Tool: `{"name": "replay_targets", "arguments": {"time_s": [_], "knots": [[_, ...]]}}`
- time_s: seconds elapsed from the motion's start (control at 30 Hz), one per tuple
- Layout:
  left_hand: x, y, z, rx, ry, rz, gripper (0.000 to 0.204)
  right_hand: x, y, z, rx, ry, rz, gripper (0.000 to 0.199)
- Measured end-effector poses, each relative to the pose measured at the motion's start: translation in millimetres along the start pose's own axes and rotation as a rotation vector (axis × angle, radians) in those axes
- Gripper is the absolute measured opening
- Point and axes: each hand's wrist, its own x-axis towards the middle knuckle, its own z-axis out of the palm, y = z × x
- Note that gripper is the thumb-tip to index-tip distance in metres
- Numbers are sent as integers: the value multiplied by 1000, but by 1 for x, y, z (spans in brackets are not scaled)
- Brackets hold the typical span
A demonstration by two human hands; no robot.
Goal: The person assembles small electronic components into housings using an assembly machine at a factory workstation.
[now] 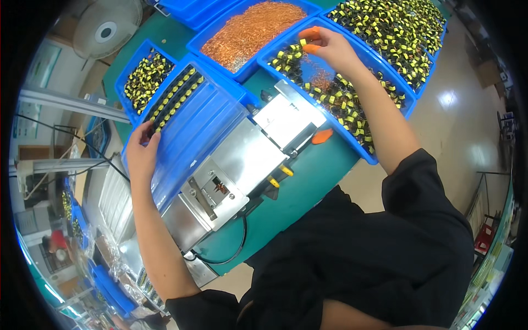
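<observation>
My left hand (144,148) is at the near end of rows of small black parts with yellow bands (179,93), which lie in a clear plastic tray (203,113). Its thumb and fingers close round a part at the row's end. Orange covers sit on fingertips of my right hand (336,50), which pinches a small yellow-banded black part (302,42). That hand is above a blue bin (367,155) of loose parts of the same kind, with some copper-coloured bits among them.
A metal bench machine (247,151) stands before me on the green table (324,170), with yellow-tipped handles (279,176) and a black cable (242,242). An orange piece (322,136) lies beside it. Around are a bin of copper wire pieces (250,33), more part bins (390,44) and a fan (106,32).
</observation>
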Motion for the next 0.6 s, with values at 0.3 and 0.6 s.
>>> {"name": "replay_targets", "arguments": {"time_s": [0.3,0.6], "knots": [[8,15,1,209,131,207,34,1,7,0,-32,-28,-46,30],[22,13,-6,245,120,322,27,2,8,0,-49,-33,-42,30]]}}
